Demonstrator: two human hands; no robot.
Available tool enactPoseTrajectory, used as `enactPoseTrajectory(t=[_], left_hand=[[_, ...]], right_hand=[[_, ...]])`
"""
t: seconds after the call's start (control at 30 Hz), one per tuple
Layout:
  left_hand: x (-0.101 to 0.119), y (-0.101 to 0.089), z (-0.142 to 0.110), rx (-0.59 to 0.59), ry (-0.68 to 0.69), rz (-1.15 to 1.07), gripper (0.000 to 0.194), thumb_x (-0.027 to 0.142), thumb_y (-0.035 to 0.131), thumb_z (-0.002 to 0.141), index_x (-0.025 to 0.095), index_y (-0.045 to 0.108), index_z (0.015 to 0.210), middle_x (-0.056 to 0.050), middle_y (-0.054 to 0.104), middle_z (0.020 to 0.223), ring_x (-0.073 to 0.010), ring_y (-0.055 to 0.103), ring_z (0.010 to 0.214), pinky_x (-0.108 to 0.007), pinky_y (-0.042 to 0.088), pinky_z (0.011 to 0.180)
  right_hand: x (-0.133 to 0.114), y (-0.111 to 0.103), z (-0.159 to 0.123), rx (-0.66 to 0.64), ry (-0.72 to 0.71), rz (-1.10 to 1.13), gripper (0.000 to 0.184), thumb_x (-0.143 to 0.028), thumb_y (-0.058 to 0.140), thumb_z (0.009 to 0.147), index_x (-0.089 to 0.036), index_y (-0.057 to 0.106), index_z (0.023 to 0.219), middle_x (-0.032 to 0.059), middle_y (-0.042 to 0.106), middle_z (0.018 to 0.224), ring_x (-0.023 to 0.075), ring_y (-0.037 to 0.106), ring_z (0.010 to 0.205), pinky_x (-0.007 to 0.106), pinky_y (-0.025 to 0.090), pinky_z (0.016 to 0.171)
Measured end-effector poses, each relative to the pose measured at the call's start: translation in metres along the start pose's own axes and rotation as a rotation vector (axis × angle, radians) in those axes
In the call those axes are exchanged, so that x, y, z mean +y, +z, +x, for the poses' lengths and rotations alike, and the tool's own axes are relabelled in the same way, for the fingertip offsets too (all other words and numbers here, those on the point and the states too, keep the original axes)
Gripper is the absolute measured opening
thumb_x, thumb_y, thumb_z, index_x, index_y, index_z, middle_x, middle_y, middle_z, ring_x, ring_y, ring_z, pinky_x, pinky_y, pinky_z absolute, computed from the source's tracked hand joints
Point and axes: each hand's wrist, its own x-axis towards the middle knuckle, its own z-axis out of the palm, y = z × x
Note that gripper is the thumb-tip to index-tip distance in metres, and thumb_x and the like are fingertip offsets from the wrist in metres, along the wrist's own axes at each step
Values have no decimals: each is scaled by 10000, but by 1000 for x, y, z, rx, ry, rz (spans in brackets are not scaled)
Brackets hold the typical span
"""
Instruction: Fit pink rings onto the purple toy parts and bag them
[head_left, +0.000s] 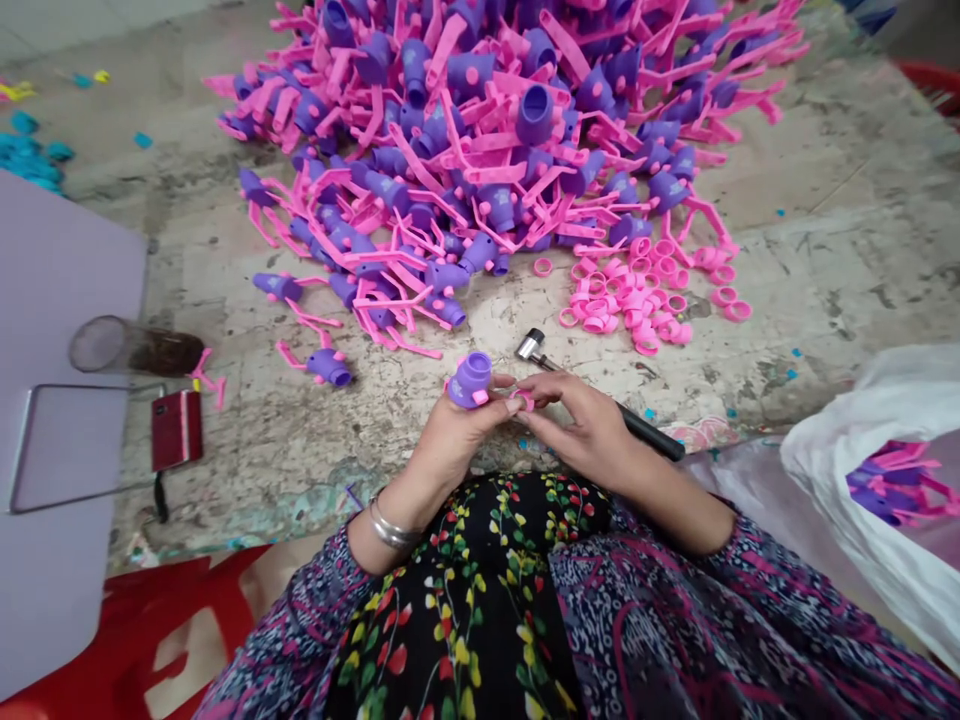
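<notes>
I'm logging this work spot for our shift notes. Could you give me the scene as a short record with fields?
left hand: left hand holds a purple plastic fitting
right hand: right hand, fingers pinching a small pink plastic piece
tool: small hammer beside the right hand, black handle partly hidden by it
floor: concrete floor bearing a heap of purple-and-pink moulded parts and loose pink rings
also: white plastic bag holding more parts; glass tumbler on its side

Plastic fitting — smooth, glossy; concrete slab — rough, worn.
</notes>
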Motion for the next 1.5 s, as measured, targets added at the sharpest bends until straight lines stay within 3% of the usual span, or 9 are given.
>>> enactPoseTrajectory(t=[0.2,0.4,0.57,0.73,0.87,1.03,1.2,1.37,1.5], left_hand=[[2,-1,-5,-26,64,96,388,265,852,642,164,696,982,-17,759,783,-179,709,750,-345,556,819],[4,-4,-9,13,173,374,261,327,838,652,159,717,810,-27,736,787,-177,673,755,-314,548,775],[0,-9,-10,-8,245,520,250,313,795,719,183,734,923,-24,739,851,-171,668,769,-291,540,748],[2,-11,-10,-51,292,610,205,291,763,754,201,740,936,-28,753,927,-188,682,848,-296,542,794],[3,-11,-10,-49,250,595,222,329,786,733,188,737,898,-23,747,859,-177,673,789,-284,538,750],[0,-12,-10,-1,167,495,285,355,828,678,166,729,866,-30,734,800,-174,662,731,-294,537,714],[-6,-13,-7,10,174,484,290,371,817,695,164,731,878,-50,748,875,-191,675,789,-321,544,766],[-9,-14,-7,53,208,509,248,362,787,723,162,735,861,-49,746,853,-194,673,786,-319,539,756],[-7,-17,-8,21,260,586,145,286,752,723,161,727,791,-39,735,814,-190,662,766,-306,526,742]], right_hand=[[3,-5,-5,-24,212,177,337,-323,699,877,-239,605,1190,59,693,1031,177,672,829,341,569,752],[2,-12,-4,-108,280,291,206,-311,613,932,-239,708,1101,65,730,1075,203,676,987,389,537,879],[5,-6,-2,-111,590,695,207,-398,677,885,-217,717,976,2,725,792,122,665,691,262,547,650],[12,0,-1,-138,805,962,265,-415,798,772,-196,708,890,-12,724,698,99,670,612,211,541,579],[12,0,-1,-94,862,1058,268,-355,864,695,-190,721,851,-15,738,693,96,686,601,207,569,587],[10,-1,-1,1,892,1135,263,-323,867,694,-194,759,896,-8,747,718,93,693,621,213,594,625],[8,3,-1,74,862,1168,230,-297,868,695,-194,760,870,-8,751,755,91,701,665,219,611,690],[4,3,-2,30,856,1235,219,-274,858,715,-196,719,866,-12,754,793,100,726,735,231,614,752],[4,-1,-4,-32,891,1277,204,-239,845,725,-193,693,853,-5,764,797,120,745,756,238,614,752]])
